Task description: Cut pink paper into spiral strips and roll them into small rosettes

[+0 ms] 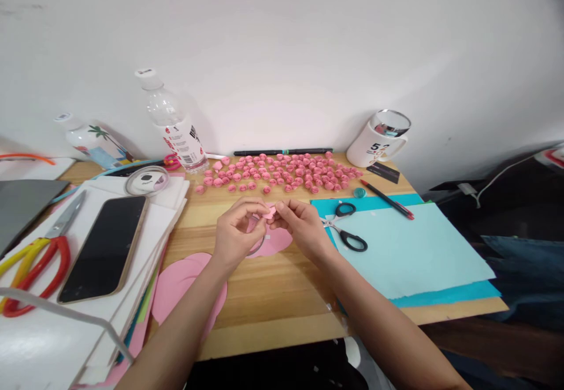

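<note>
Between the fingertips of my left hand (240,230) and my right hand (302,225) is a small piece of pink paper (270,212), pinched from both sides. Its exact shape is partly covered by the fingers. Just beneath my hands lies a larger pink paper piece (277,242) on the wooden table, with part of a ring-shaped edge showing by my left palm. Pink paper circles (185,281) are stacked under my left forearm. Beyond my hands, many small rolled pink paper roses (304,172) are spread along the back of the table.
Black-handled scissors (348,225) and a red-black pen (388,199) lie on light blue paper (409,255) at right. A mug (372,140) and bottle (176,125) stand by the wall. At left, a phone (106,246) and red-yellow scissors (48,249) rest on white papers.
</note>
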{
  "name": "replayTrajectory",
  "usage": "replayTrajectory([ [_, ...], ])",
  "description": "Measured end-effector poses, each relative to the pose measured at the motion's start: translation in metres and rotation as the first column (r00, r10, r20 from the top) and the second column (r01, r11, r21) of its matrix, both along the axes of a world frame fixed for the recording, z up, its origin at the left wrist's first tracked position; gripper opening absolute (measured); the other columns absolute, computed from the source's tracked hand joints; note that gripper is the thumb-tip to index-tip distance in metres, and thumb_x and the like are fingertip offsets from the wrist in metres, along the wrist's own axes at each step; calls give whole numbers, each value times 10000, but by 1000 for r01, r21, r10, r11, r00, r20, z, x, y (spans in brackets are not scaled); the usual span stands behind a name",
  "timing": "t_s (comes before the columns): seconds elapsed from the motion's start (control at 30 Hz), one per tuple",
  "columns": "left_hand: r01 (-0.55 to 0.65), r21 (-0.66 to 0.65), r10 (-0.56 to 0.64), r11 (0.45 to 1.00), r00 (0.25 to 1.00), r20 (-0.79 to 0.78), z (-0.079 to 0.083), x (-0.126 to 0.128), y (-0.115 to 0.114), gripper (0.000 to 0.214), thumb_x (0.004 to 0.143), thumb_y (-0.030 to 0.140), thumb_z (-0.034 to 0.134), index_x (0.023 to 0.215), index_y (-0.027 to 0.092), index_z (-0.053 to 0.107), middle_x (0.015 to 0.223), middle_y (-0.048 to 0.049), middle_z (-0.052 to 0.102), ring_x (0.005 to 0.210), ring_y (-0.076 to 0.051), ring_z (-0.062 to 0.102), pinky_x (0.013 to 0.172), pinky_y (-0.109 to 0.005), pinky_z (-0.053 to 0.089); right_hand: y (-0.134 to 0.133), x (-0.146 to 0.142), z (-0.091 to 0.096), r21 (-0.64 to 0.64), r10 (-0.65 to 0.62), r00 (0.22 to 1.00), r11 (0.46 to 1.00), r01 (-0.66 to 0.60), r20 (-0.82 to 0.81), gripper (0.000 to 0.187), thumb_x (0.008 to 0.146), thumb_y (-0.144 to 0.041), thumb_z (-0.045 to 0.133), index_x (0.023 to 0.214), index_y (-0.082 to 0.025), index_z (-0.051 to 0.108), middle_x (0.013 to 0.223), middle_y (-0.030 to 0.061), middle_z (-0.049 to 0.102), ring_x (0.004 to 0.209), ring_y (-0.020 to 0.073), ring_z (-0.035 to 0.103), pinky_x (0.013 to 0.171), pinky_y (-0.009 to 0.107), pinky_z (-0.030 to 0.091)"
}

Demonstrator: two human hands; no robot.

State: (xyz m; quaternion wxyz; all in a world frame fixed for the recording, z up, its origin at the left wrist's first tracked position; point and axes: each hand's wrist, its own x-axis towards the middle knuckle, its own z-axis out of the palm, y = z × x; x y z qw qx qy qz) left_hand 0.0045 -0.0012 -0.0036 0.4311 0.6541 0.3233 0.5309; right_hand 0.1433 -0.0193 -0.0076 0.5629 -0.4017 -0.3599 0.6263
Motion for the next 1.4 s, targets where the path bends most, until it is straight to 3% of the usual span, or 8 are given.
replayTrajectory([
  [0.33, 15, -86, -7, 996, 996, 87, 2, 2, -1, 159, 654, 59, 617, 747, 173, 677, 817, -57, 623, 830, -168, 598, 751, -294, 478, 1, 1, -2, -57, 15, 999, 998, -17, -49, 307, 663, -443, 712, 650, -155, 605, 568, 12, 639, 531, 121, 610, 548, 260, 525],
  [0.6, 27, -225, 7, 974, 989, 148, -6, 1, 0, 117, 647, 106, 674, 748, 165, 678, 832, -67, 642, 827, -171, 603, 764, -295, 476, 1, 1, -1, -68, 18, 997, 997, -23, -75, 301, 662, -431, 718, 669, -144, 627, 557, 12, 643, 520, 104, 607, 521, 217, 505],
  [0.93, 135, -391, -1, 910, 946, 323, -9, 5, 1, 111, 639, 179, 728, 733, 170, 671, 847, -45, 625, 817, -154, 601, 746, -285, 498, 0, 0, 2, -111, 19, 994, 993, -31, -111, 278, 663, -409, 721, 658, -145, 633, 568, 8, 648, 530, 97, 611, 528, 204, 513],
  [1.4, 211, -565, 101, 798, 877, 470, -3, 5, 4, 197, 597, 154, 749, 774, 168, 662, 786, -25, 654, 785, -130, 611, 762, -271, 476, -4, -6, 7, -101, 25, 986, 994, -42, -163, 338, 694, -476, 665, 768, -146, 647, 653, 27, 674, 590, 116, 635, 568, 236, 524],
])
